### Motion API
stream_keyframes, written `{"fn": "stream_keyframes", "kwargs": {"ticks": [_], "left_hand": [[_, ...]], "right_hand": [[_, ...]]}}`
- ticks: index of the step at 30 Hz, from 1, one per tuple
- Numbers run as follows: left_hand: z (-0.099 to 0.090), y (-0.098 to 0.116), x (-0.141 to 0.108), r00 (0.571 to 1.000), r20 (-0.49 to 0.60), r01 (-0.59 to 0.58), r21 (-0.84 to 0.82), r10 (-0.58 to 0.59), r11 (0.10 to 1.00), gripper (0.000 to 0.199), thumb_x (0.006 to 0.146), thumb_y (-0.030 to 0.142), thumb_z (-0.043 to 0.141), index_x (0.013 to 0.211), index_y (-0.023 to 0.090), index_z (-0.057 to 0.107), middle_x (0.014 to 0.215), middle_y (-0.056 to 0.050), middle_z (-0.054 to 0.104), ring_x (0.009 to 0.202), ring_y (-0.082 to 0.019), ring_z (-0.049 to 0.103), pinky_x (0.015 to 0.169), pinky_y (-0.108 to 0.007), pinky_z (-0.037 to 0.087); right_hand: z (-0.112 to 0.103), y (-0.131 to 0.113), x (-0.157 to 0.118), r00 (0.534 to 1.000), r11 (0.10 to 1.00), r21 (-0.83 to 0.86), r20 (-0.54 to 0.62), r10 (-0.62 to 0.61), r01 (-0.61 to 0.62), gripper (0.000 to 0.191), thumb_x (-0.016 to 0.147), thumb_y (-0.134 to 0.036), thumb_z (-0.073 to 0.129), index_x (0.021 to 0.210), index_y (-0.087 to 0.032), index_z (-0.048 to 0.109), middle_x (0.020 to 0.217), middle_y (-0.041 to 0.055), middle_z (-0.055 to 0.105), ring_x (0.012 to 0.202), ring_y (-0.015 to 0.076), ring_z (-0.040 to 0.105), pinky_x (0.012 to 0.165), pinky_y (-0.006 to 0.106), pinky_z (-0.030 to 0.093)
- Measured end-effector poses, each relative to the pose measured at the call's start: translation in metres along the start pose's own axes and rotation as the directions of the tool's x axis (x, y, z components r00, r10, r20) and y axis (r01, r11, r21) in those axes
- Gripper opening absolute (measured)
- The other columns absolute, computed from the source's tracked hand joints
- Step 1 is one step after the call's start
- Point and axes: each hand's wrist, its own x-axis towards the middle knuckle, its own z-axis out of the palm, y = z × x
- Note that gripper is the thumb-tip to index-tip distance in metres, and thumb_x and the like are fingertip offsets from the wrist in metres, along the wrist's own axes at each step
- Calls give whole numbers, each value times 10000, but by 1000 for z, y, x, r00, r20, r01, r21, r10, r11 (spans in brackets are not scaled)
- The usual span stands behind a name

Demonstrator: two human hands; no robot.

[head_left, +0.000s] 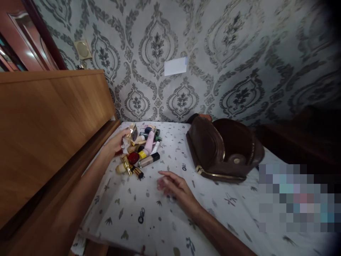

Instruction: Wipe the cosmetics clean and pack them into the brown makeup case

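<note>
a right forearm (213, 222) is slanting from the bottom edge, right hand (177, 187) hovering, fingers apart; center left, the left hand (117, 143) is clasping a shiny gold-toned container (132, 132).

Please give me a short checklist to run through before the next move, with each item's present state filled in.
1. Right hand free: ok; nothing shows in it, over the patterned sheet.
2. Left hand on the gold-toned item: ok; it holds it at the edge of the cosmetics pile.
3. Grip firm: cannot tell; part of the hold is hidden.
4. Cosmetics lying separately: not ok; they are heaped together.
5. Brown zippered bag apart from the pile: ok; bare sheet lies between.
6. Bag's contents: cannot tell; the inside is too dark.
</note>
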Motion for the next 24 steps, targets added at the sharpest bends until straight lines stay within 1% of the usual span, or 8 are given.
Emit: {"fn": "stream_keyframes", "kwargs": {"ticks": [2,4,8,12,17,19,21,24], "left_hand": [[29,-4,-23,994,106,-9,-35,13,999,408,758,398,596,1022,97,669,841,-82,719,779,-222,682,669,-312,570],[59,-9,-47,969,220,-91,-92,109,992,466,724,356,656,1141,149,633,1003,-57,709,916,-221,670,748,-292,557],[113,-18,-84,891,395,-224,-47,224,973,617,778,362,693,1341,206,495,1203,-70,634,1133,-244,591,922,-342,516],[149,-28,-102,869,297,-450,141,396,882,721,807,411,704,1425,186,409,1366,-145,493,1325,-305,447,1115,-457,374],[173,-43,-121,825,224,-565,382,520,731,694,936,438,528,1521,176,262,1440,-191,376,1401,-320,363,1140,-506,335],[180,-50,-129,763,257,-638,447,593,627,635,971,362,452,1539,187,229,1519,-191,299,1446,-318,294,1160,-516,301],[185,-53,-135,667,335,-728,482,666,487,592,970,266,420,1535,203,253,1575,-170,251,1481,-309,226,1187,-522,241],[189,-49,-136,547,422,-810,487,723,328,553,945,154,392,1493,212,348,1570,-134,319,1495,-284,204,1209,-521,170]], "right_hand": [[0,-4,0,1000,989,148,-17,-5,7,519,804,-525,704,1241,-258,621,1223,110,647,1016,225,669,773,328,537],[1,-8,0,1000,959,284,-30,-5,13,603,800,-546,706,1338,-323,550,1413,101,533,1184,244,609,894,371,530],[2,-13,3,999,920,391,-49,-19,36,615,870,-653,542,1413,-382,445,1469,51,498,1220,222,589,954,381,526],[-1,-14,6,994,849,526,-110,16,44,455,966,-596,389,1227,-296,611,1256,24,672,1110,187,647,902,328,553],[-9,-11,9,983,731,680,-168,69,65,465,1001,-534,343,1134,-227,667,1083,32,741,1092,178,656,914,305,548],[-12,-6,9,984,747,662,-167,67,61,500,990,-560,335,1158,-226,666,1087,47,737,1126,190,644,930,326,544],[-14,2,10,975,770,630,-215,45,103,451,964,-557,397,1148,-252,674,1090,50,732,1148,200,633,932,347,543],[-13,11,13,955,779,600,-295,2,184,288,916,-455,535,1115,-305,679,1089,23,730,1155,196,624,925,350,543]]}}
